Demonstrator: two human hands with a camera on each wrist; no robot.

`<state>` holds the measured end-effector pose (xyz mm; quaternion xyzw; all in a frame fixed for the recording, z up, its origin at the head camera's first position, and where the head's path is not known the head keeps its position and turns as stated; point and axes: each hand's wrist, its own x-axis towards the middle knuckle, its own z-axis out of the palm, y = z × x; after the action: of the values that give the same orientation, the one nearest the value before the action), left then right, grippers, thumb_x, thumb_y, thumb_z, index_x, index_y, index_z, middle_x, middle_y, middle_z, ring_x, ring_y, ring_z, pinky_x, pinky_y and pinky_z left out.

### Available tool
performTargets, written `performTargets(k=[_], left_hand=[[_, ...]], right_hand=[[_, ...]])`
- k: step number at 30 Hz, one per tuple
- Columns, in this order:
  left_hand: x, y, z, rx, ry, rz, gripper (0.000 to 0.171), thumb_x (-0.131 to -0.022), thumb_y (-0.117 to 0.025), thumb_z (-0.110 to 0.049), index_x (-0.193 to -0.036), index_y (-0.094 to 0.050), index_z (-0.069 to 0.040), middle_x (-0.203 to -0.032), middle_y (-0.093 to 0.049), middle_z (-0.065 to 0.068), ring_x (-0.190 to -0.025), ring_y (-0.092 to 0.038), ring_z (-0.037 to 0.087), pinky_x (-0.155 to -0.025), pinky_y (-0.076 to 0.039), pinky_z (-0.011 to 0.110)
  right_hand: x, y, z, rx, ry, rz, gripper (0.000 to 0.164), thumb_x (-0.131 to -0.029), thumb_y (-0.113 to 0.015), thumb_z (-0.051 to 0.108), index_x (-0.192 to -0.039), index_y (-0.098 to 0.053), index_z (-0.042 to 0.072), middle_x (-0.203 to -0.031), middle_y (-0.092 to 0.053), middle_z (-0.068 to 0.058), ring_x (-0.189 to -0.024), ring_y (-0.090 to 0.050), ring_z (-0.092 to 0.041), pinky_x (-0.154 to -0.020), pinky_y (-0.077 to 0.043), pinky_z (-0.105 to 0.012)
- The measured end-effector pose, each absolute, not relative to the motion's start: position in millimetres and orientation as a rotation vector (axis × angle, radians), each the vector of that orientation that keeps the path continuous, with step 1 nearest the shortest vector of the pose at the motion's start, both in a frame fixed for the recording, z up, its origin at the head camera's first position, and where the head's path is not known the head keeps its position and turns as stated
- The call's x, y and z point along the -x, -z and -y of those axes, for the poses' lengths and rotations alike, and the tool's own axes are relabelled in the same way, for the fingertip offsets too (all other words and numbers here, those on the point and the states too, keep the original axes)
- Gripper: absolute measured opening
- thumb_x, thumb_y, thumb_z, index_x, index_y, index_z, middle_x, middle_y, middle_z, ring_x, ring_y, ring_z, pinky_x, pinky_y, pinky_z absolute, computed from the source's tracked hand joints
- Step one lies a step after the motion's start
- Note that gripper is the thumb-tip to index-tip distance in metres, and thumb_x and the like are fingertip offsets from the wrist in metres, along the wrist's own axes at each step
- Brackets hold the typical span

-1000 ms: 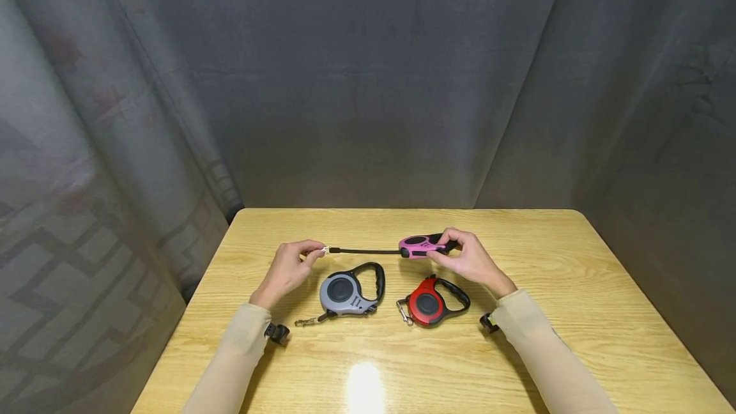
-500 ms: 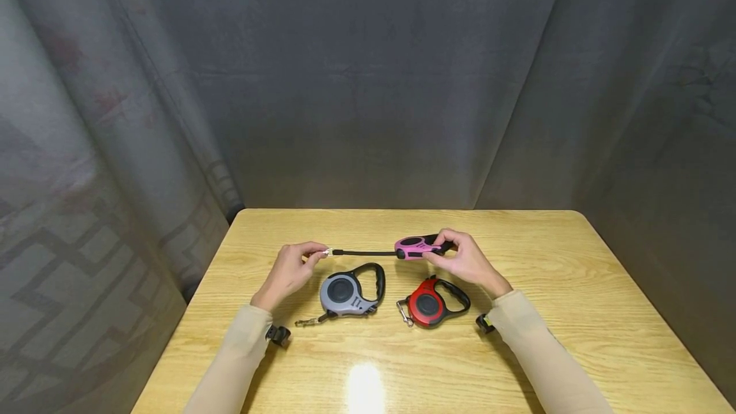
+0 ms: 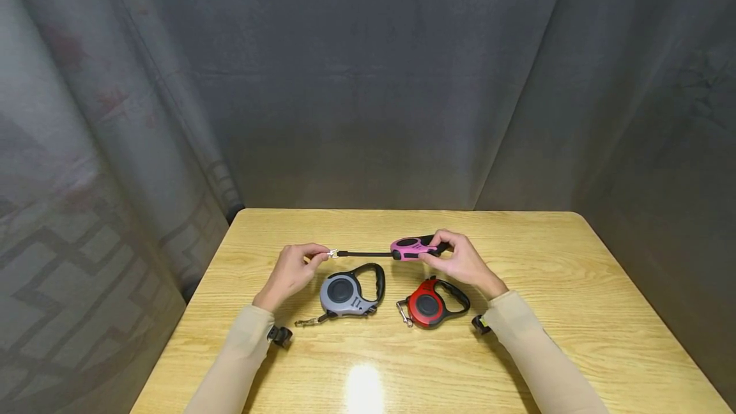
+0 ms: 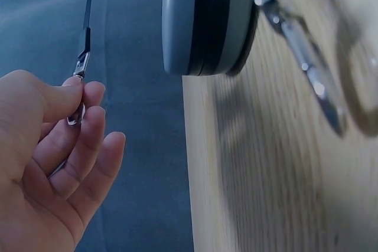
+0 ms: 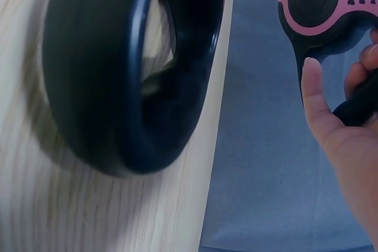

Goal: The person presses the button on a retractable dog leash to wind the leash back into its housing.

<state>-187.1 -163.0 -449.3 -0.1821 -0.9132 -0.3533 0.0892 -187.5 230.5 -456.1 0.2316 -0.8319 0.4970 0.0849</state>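
A pink and black retractable dog leash is held above the table, its handle toward the right. My right hand grips it at the black handle; in the right wrist view the thumb lies along the handle's edge. From the casing a short black strap runs straight out to the left. At its end is a metal clip, which my left hand pinches between thumb and forefinger. Nearer me lie a grey retractable leash and a red one.
The grey leash's metal clip points left, close to my left wrist. A small clip sits at the red leash's left side. The wooden table meets grey curtains at the back and sides.
My right hand has moved left with the pink leash, and my left hand slightly right with the clip. The visible strap between them is shorter. The grey and red leashes stay put.
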Motion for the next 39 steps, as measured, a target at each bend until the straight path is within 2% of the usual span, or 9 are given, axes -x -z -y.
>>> performTargets(k=[12,20,24,31,39], left_hand=[[184.9,450.0,154.2,0.561,1.082,2.718,0.01,-0.1,-0.077,-0.018,-0.106,-0.085,-0.017,-0.1,-0.083,-0.002,-0.08,-0.069,0.008,-0.07,-0.054,0.025],[183.0,450.1,147.9,0.587,1.109,2.718,0.01,-0.099,-0.078,-0.018,-0.104,-0.085,-0.017,-0.096,-0.082,-0.003,-0.078,-0.068,0.007,-0.068,-0.053,0.023],[182.6,449.8,146.1,0.583,1.114,2.731,0.01,-0.099,-0.078,-0.019,-0.105,-0.085,-0.017,-0.095,-0.082,-0.004,-0.078,-0.068,0.006,-0.068,-0.053,0.023],[181.4,449.5,143.9,0.57,1.098,2.751,0.01,-0.1,-0.077,-0.021,-0.105,-0.085,-0.018,-0.093,-0.082,-0.006,-0.078,-0.068,0.006,-0.067,-0.053,0.024],[182.1,449.1,143.6,0.578,1.103,2.733,0.008,-0.099,-0.078,-0.021,-0.103,-0.085,-0.019,-0.092,-0.082,-0.006,-0.076,-0.067,0.005,-0.067,-0.052,0.024]], right_hand=[[187.3,458.3,-222.1,-0.683,-1.478,2.496,0.02,-0.088,-0.087,0.015,-0.087,-0.067,0.017,-0.087,-0.066,0.003,-0.084,-0.058,-0.014,-0.08,-0.051,-0.04],[185.7,459.0,-216.1,-0.696,-1.473,2.492,0.019,-0.088,-0.086,0.015,-0.088,-0.067,0.018,-0.088,-0.068,0.005,-0.086,-0.06,-0.012,-0.084,-0.051,-0.037],[185.8,460.0,-214.0,-0.681,-1.483,2.506,0.019,-0.089,-0.086,0.015,-0.089,-0.068,0.016,-0.09,-0.068,0.002,-0.087,-0.06,-0.014,-0.086,-0.052,-0.043],[185.9,460.3,-208.7,-0.7,-1.509,2.494,0.019,-0.089,-0.086,0.017,-0.088,-0.067,0.016,-0.089,-0.067,0.001,-0.086,-0.058,-0.016,-0.084,-0.049,-0.034],[187.4,460.7,-204.6,-0.703,-1.53,2.483,0.019,-0.089,-0.086,0.016,-0.088,-0.067,0.016,-0.089,-0.067,0.001,-0.086,-0.059,-0.015,-0.084,-0.052,-0.041]])
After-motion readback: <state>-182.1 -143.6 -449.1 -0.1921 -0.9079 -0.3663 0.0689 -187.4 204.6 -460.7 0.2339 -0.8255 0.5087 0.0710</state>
